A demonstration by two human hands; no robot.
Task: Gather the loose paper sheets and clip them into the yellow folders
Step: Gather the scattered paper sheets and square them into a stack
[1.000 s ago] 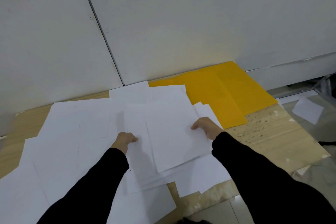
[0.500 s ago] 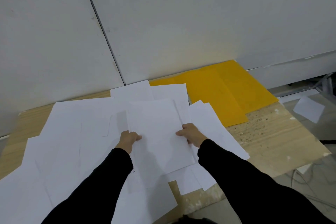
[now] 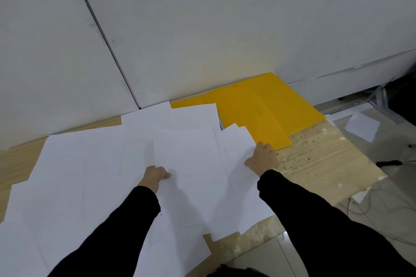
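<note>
Paper sheets (image 3: 90,164): overlapping pile on wooden board (image 3: 315,159), too layered to count.
Left hand (image 3: 155,175): pinches top sheet's left edge.
Right hand (image 3: 261,159): fingers curled, gripping pile's right edge.
Yellow folders (image 3: 258,108): two, overlapping, by wall (image 3: 202,29), partly under sheets.
Floor (image 3: 387,177): one stray sheet (image 3: 362,127).

The paper sheets (image 3: 186,164) are thin white paper, matt and smooth; the yellow folders (image 3: 258,108) look like matt card. The tabletop (image 3: 326,159) is pale wood with visible grain — rough, pitted and speckled towards its right end; the sleeves (image 3: 315,220) are matt black cloth; the floor (image 3: 265,256) is pale tile with a slight gloss.
</note>
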